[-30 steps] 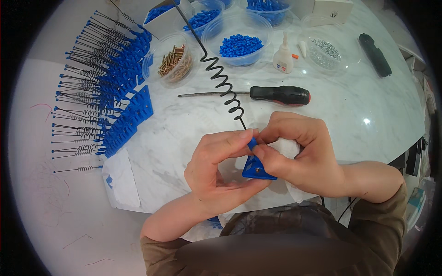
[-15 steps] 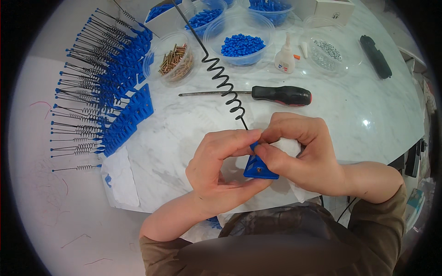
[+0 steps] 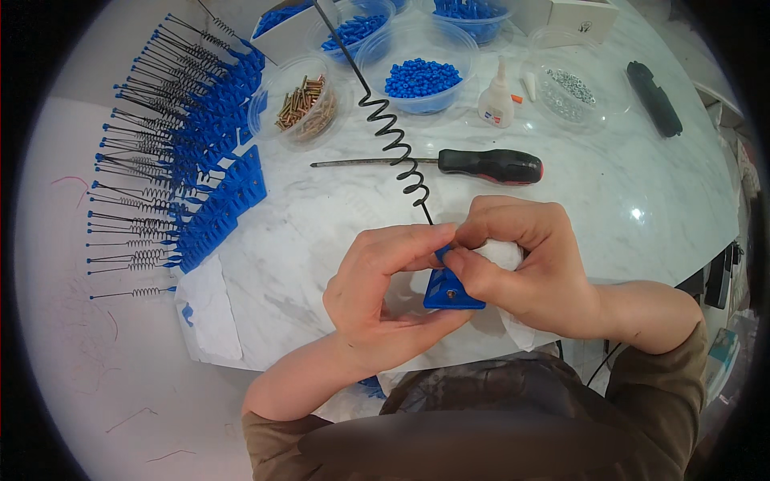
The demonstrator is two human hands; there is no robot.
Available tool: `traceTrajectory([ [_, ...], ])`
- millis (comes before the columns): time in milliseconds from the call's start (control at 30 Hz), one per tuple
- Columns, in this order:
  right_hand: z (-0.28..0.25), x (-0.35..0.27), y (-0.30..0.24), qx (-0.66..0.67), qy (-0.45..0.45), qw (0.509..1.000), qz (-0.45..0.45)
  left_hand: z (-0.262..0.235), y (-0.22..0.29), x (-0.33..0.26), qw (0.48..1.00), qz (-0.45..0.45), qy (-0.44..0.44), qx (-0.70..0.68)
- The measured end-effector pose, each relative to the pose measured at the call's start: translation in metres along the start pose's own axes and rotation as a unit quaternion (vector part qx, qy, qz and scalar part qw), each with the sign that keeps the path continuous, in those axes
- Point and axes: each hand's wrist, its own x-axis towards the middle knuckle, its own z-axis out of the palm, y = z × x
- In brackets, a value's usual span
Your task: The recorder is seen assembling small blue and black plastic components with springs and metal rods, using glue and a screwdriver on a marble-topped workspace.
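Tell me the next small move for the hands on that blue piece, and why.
Probably keep pressing the black coiled wire down into the blue plastic piece. The left hand cradles the piece from below while the right hand pinches its top, where the wire's straight end meets it. Whether it is fully seated cannot be seen.

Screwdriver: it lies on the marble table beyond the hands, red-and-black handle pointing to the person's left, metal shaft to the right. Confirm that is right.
Not quite. In the head view the screwdriver does lie on the marble table beyond the hands, but its red-and-black handle points to the person's right and the metal shaft to the left.
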Motion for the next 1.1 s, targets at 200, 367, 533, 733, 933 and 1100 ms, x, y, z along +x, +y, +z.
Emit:
traceTrajectory([
  [200,-0.004,0.001,-0.005,0.022,-0.009,1.000,0.015,-0.004,0.001,0.002,0.999,-0.032,-0.023,-0.021],
  [367,-0.021,0.007,-0.006,-0.019,-0.036,0.997,-0.071,-0.012,-0.002,0.002,0.986,-0.045,-0.040,-0.156],
  [533,-0.029,0.015,-0.008,-0.351,-0.022,0.909,-0.224,-0.025,0.006,0.003,0.967,-0.128,-0.035,-0.220],
  [733,-0.027,0.030,-0.004,-0.388,-0.013,0.866,-0.316,-0.032,0.006,0.005,0.961,-0.110,0.013,-0.252],
  [933,-0.017,0.054,0.011,-0.524,-0.050,0.785,-0.326,-0.031,-0.001,0.003,0.985,-0.068,0.024,-0.156],
  [1100,0.003,0.067,0.017,-0.567,-0.094,0.743,-0.344,-0.032,0.003,0.007,0.985,-0.072,0.022,-0.155],
])
